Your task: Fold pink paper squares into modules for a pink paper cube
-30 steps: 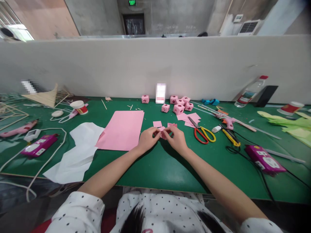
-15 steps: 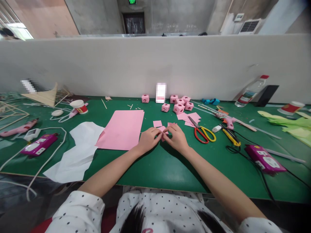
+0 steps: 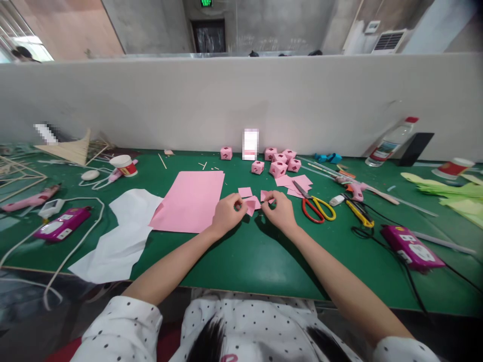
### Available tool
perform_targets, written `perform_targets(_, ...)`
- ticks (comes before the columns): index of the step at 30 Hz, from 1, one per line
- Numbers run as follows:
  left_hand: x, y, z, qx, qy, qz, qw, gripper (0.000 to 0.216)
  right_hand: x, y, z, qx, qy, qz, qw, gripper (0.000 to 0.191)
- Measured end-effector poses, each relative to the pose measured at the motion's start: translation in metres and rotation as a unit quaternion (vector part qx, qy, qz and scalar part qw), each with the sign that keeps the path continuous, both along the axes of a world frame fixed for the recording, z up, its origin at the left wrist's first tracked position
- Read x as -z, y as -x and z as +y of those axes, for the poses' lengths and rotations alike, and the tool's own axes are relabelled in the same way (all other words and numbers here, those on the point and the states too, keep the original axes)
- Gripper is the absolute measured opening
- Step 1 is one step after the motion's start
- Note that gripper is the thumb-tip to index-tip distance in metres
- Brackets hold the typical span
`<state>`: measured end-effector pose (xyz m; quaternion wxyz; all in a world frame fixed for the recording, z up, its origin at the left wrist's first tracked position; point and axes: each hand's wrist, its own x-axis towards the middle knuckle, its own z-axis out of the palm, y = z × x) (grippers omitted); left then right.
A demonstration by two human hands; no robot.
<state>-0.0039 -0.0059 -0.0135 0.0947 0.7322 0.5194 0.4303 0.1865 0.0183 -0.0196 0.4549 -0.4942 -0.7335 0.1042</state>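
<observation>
My left hand [image 3: 228, 215] pinches a small folded piece of pink paper [image 3: 250, 207] between thumb and fingertips, just above the table. To its right, my right hand [image 3: 280, 212] has thumb and forefinger curled together in a pinch; whether anything is between them is too small to make out. A pink paper square [image 3: 264, 194] lies partly hidden behind those right fingertips. Another pink square [image 3: 245, 192] rests just beyond the held piece. Farther back stand several pink paper cubes with cut-out-looking faces, one cube [image 3: 278, 169] near the front of the cluster.
Large pink sheets [image 3: 192, 201] lie left of my hands, beside crumpled white paper [image 3: 130, 229]. Scissors [image 3: 314, 206] with red and yellow handles lie at right, near a yellow cutter [image 3: 360, 213] and a pink glue gun [image 3: 355, 190]. A bottle [image 3: 390, 143] leans against the divider.
My hands were together over the pink piece; they have drawn apart. The right hand has let go and shifted right, while the left keeps the paper pinched.
</observation>
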Motion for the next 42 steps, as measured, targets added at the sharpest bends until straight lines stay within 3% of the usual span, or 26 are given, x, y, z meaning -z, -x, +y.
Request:
perform_targets(5,0.0,0.003,0.002,0.013,0.008,-0.016,1.0,0.014,-0.003,-0.001,-0.001,-0.057,0.067,0.078,0.993,0.014)
perform_targets(8,0.0,0.0,0.0,0.017,0.011,-0.005,1.0,0.013,-0.001,0.004,-0.003,-0.101,0.056,0.061,0.992,0.016)
perform_targets(17,0.0,-0.003,-0.001,0.091,-0.011,0.035,0.995,0.01,0.001,0.009,-0.011,-0.135,0.012,-0.022,0.991,0.016)
perform_targets(36,0.0,0.004,0.008,-0.059,0.001,0.07,0.996,0.011,-0.001,0.018,-0.013,-0.004,-0.025,0.017,1.0,0.019)
perform_targets(38,0.0,0.008,0.011,-0.054,0.02,0.036,0.998,0.01,-0.003,0.014,-0.011,0.014,-0.022,0.043,0.999,0.019)
perform_targets(42,0.0,0.005,0.01,0.029,0.085,-0.065,0.994,0.011,-0.003,0.009,-0.007,0.017,0.023,0.13,0.991,0.019)
